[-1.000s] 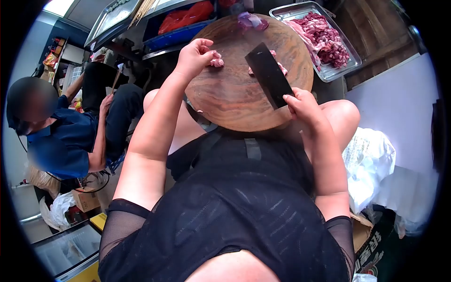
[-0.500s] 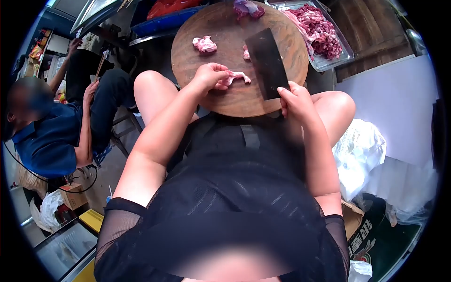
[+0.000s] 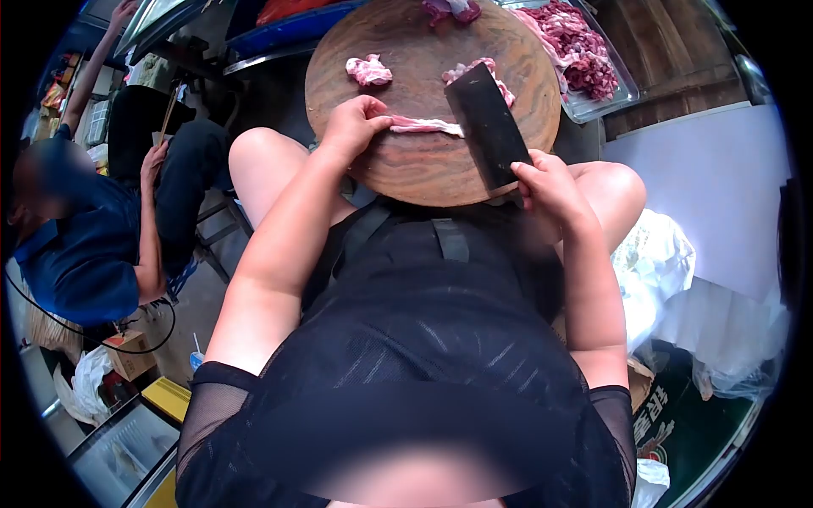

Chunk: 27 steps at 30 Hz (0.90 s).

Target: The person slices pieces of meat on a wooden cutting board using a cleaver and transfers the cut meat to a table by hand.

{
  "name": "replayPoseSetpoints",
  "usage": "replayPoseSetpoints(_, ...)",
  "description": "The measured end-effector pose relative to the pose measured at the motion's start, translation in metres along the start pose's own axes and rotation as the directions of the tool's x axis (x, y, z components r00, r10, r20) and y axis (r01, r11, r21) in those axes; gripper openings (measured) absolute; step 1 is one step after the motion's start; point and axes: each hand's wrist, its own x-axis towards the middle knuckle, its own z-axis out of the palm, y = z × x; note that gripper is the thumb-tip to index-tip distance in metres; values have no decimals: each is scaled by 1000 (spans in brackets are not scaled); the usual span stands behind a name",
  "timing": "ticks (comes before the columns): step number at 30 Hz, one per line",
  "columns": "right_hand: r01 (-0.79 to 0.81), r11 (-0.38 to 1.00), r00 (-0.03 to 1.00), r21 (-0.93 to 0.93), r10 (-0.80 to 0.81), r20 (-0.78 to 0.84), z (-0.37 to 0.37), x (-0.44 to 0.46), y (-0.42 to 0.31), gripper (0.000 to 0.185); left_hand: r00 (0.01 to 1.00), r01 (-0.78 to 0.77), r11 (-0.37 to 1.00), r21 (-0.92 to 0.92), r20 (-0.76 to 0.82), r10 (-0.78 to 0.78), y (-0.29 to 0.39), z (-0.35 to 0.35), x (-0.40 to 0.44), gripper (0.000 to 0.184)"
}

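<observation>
My left hand (image 3: 357, 127) pinches one end of a thin pink and white strip of meat (image 3: 425, 125), which lies stretched out over the round wooden chopping block (image 3: 406, 173). In my right hand (image 3: 544, 182) is a broad dark cleaver (image 3: 487, 127). Its blade slants across the block and meets the far end of the strip; whether it presses on it I cannot tell. Behind the blade, partly hidden, lie pieces of meat (image 3: 506, 91). A small lump of meat (image 3: 369, 70) sits on the left, and a darker piece (image 3: 451, 10) at the far edge.
A metal tray (image 3: 622, 91) of cut meat stands beyond the block at right. At back left is a blue bin (image 3: 296, 27) with something red. A seated person (image 3: 93, 245) holding thin sticks is on the left. White plastic bags (image 3: 656, 262) hang at right.
My left hand has moved left and slightly away from me, and the bunched strip is now drawn out straight. The cleaver has shifted slightly, revealing more meat behind it. The seated person's far arm is raised.
</observation>
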Motion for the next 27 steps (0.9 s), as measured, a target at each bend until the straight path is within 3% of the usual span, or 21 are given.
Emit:
replayPoseSetpoints(3,31,986,997,-165,-41,-61,-2,-9,1,18,999,17,1000,-24,-47,-18,-7,-1,-2,19)
replayPoseSetpoints(4,24,986,997,-162,-35,-62,0,-12,2,18,963,-135,976,173,-207,170,-9,-1,-4,22)
replayPoseSetpoints(5,154,924,975,-350,-200,-98,4,-16,4,18,871,-245,891,383,-317,376,-11,-1,-6,25)
replayPoseSetpoints(6,260,807,926,-530,-365,-101,8,-20,4,20,842,-305,871,386,-319,436,-6,-2,-7,28)
replayPoseSetpoints(7,255,810,927,-527,-360,-104,14,-23,2,20,844,-306,871,385,-314,435,0,-1,-11,28)
replayPoseSetpoints(9,310,647,849,-697,-518,-103,28,-31,-6,23,663,-608,622,493,-117,740,15,12,-21,24)
replayPoseSetpoints(10,322,584,826,-745,-558,-80,35,-35,-10,21,628,-673,550,494,-11,778,20,18,-24,21)
replayPoseSetpoints(14,309,470,802,-827,-596,-39,52,-32,-6,16,659,-648,533,543,50,751,9,54,-19,15)
replayPoseSetpoints(19,283,474,855,-834,-518,-4,58,-35,-11,10,729,-582,644,497,-33,684,8,62,-15,16)
replayPoseSetpoints(27,313,473,865,-824,-500,42,74,33,-46,13,676,-662,593,459,24,736,7,62,-8,22)
